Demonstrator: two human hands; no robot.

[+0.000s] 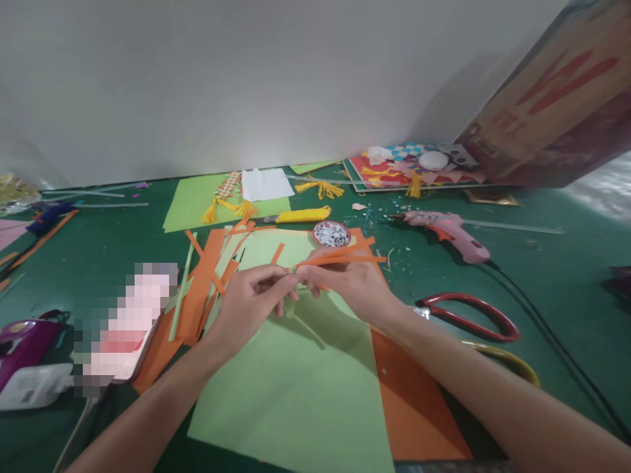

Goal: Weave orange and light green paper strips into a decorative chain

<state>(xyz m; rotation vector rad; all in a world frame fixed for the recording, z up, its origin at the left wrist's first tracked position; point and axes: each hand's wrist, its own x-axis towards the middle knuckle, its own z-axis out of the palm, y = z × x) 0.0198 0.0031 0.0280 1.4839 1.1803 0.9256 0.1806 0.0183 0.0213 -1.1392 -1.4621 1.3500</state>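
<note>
My left hand (251,299) and my right hand (350,282) meet above a light green paper sheet (300,387). Both pinch thin paper strips at the point where their fingertips touch. My right hand holds orange strips (345,257) that stick out to the right. My left hand pinches the near end of those strips, and a pale green strip (308,328) hangs down below. An orange sheet (414,401) lies under the green one.
Loose orange and green strips (207,282) lie left of the hands. A yellow utility knife (300,215), a round dish of beads (331,233), a pink glue gun (448,231) and red scissors (468,316) sit on the green table (552,289). A blurred object (128,328) is at the left.
</note>
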